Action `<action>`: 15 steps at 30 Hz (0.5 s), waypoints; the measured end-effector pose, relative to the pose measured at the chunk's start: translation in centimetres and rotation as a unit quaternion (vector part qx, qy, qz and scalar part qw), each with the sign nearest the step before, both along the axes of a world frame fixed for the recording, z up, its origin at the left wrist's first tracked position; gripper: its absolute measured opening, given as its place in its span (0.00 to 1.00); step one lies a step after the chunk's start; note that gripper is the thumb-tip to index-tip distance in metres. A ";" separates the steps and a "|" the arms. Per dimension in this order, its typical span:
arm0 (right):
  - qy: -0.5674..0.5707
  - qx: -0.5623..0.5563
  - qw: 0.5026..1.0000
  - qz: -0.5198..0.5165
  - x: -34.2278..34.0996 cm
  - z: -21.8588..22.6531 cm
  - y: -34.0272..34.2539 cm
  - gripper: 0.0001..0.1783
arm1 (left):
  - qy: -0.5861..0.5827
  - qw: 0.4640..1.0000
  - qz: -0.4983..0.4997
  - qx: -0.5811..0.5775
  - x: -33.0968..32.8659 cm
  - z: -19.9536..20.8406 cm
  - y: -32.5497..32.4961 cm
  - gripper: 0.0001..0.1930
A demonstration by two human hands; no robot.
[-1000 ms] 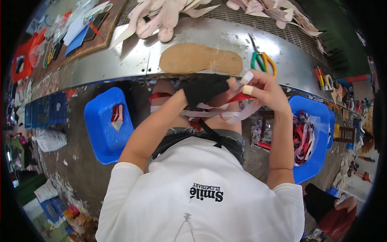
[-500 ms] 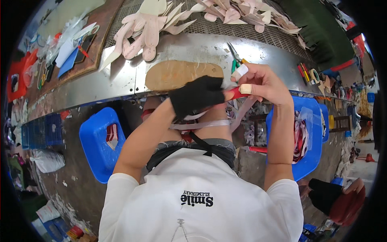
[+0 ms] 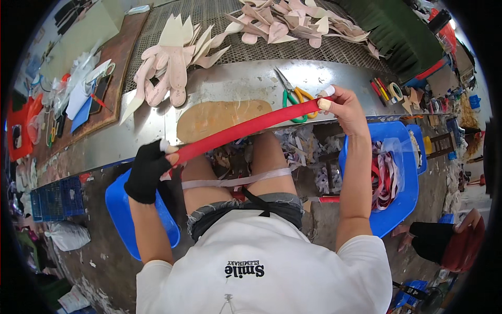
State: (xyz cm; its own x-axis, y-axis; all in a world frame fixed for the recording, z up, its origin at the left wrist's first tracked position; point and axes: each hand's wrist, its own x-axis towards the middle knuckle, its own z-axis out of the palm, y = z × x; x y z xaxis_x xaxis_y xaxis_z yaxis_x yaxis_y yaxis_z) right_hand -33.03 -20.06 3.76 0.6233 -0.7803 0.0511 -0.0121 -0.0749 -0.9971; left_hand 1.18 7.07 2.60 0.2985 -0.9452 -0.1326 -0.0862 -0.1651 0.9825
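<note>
A long red strip point(image 3: 246, 127) is stretched between my hands, above my lap and the near edge of the metal bench. My left hand point(image 3: 149, 170), in a black fingerless glove, pinches its left end. The other end is pinched by my right hand point(image 3: 342, 109), bare with wrapped fingertips. Green- and yellow-handled scissors point(image 3: 295, 97) lie on the bench just beyond the strip, near my right hand. Behind the strip's middle a tan sole-shaped board point(image 3: 219, 112) rests flat. Across my thighs lies a pale strip point(image 3: 238, 180).
Cream shoe insoles point(image 3: 170, 68) are heaped on the mesh surface point(image 3: 209, 13). Blue tubs stand at my left point(image 3: 123, 209) and right point(image 3: 405, 201); red and white strips point(image 3: 384, 178) fill the right one. Pens point(image 3: 380, 90) and a tape roll point(image 3: 395, 92) lie at right. Another person sits lower right.
My hands have moved apart, the left one going far to the left. The red strip, bunched between them before, is now drawn out to its length.
</note>
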 end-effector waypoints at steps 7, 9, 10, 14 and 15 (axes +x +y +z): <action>-0.287 0.142 0.944 -0.085 0.0 -3.2 -1.3 0.10 | 0.026 0.998 0.034 0.035 2.8 -2.5 4.8 0.05; -0.400 0.193 0.878 -0.177 0.2 -3.1 -1.6 0.08 | 0.039 0.998 0.048 0.021 3.3 -3.3 6.0 0.05; -0.417 0.187 0.870 -0.185 0.3 -2.9 -1.7 0.07 | 0.038 0.997 0.060 0.032 3.6 -3.7 6.6 0.04; -0.463 0.207 0.836 -0.207 -0.4 -2.1 -2.0 0.08 | 0.074 0.990 0.020 0.120 4.3 -4.9 7.7 0.04; -0.474 0.194 0.838 -0.191 -0.9 -2.3 -2.3 0.08 | 0.020 0.987 -0.009 0.161 4.5 -5.1 7.6 0.04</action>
